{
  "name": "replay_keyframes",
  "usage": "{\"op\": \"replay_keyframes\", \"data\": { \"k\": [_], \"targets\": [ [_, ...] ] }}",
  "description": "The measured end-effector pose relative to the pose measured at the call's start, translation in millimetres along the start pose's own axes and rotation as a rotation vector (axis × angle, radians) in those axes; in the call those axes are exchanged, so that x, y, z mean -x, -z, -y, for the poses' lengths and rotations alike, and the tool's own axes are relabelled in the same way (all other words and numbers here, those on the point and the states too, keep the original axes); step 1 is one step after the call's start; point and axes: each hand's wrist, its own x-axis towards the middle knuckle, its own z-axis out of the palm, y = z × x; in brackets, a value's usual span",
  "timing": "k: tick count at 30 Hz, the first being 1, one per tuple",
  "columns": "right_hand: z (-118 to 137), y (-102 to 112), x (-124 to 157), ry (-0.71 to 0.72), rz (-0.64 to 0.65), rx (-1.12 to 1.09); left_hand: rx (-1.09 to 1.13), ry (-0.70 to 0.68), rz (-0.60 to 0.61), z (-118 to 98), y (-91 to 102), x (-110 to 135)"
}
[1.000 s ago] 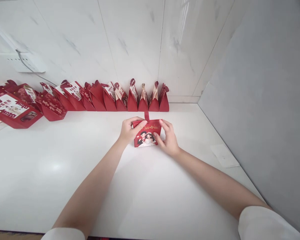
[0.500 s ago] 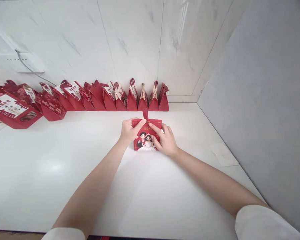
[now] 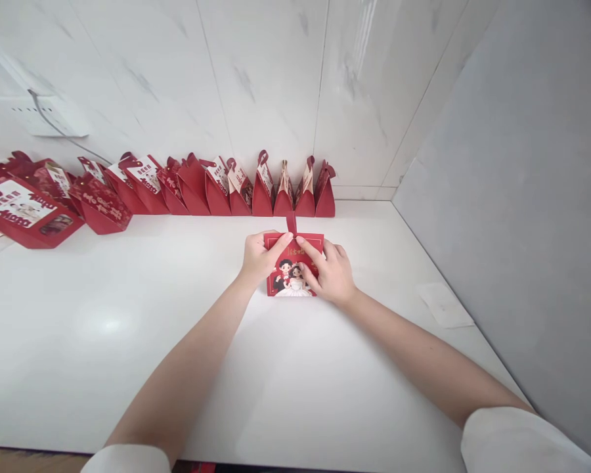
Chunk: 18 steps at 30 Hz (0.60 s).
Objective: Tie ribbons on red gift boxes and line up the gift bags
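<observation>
A red gift box (image 3: 295, 281) with a cartoon bride and groom on its front rests on the white table. From its top edge a dark red ribbon loop (image 3: 291, 222) sticks up. My left hand (image 3: 262, 256) grips the upper left corner, its thumb pressed at the top edge beside the ribbon and its other fingers behind the box. My right hand (image 3: 333, 270) holds the right side, with thumb and index finger on the front face and other fingers behind. The back of the box is hidden.
Behind it, a row of red gift boxes (image 3: 218, 190) with ribbon loops stands along the marble-patterned wall (image 3: 266, 79). Larger boxes (image 3: 29, 207) crowd the left. A flat whitish sheet (image 3: 446, 305) lies on the table (image 3: 295, 381) near the grey right wall (image 3: 522, 197).
The whole view has shifted slightly, so everything sits a little to the right. Both hands keep nearly the same hold on the gift box.
</observation>
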Motion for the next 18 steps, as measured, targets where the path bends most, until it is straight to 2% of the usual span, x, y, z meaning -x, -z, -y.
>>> {"op": "replay_keyframes", "data": {
  "k": [4, 14, 18],
  "targets": [
    [-0.5, 0.8, -2.1, 0.020, -0.001, 0.024, 0.019, 0.016, -0.013, -1.3, -0.9, -0.2],
    [6.7, 4.0, -5.2, -0.031, 0.051, 0.113, -0.016, 0.016, -0.031, -2.7, -0.1, -0.8],
    [5.9, 2.1, -3.6, -0.024, 0.044, -0.001, 0.002, 0.021, 0.011, -2.0, 1.8, -1.9]
  ]
}}
